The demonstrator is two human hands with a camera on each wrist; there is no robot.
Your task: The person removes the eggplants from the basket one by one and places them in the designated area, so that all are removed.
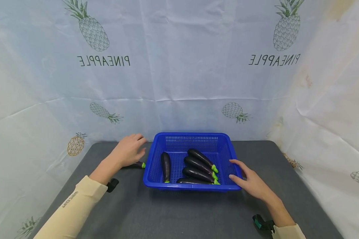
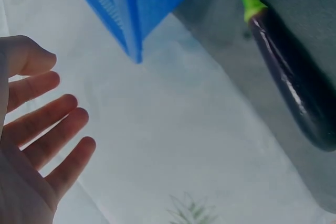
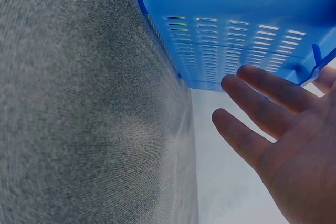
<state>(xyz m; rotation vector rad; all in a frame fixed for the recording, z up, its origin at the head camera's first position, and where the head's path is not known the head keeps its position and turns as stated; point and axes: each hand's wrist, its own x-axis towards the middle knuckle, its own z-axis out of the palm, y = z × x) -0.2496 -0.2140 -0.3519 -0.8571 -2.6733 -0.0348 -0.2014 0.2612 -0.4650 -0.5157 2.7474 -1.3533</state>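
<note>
A blue plastic basket [image 1: 192,187] holds several dark purple eggplants [image 1: 201,163] with green stems, grouped on the right, and a lone eggplant [image 1: 166,167] by its left wall. Outside the basket, another eggplant [image 2: 294,77] lies on the table. My left hand [image 1: 130,149] hovers over this one with loosely bent fingers and nothing in them, hiding most of it in the head view. At the basket's right rim is my right hand [image 1: 249,181], thumb and forefinger reaching over the edge. In the right wrist view, straight fingers [image 3: 262,100] extend beside the basket's slotted outer wall.
The dark grey table [image 1: 185,215] ends at a cloth backdrop [image 1: 191,66] printed with pineapples. That cloth rises behind the basket and along both sides. A black strap device [image 1: 112,185] sits on the left wrist, and another [image 1: 261,224] on the right.
</note>
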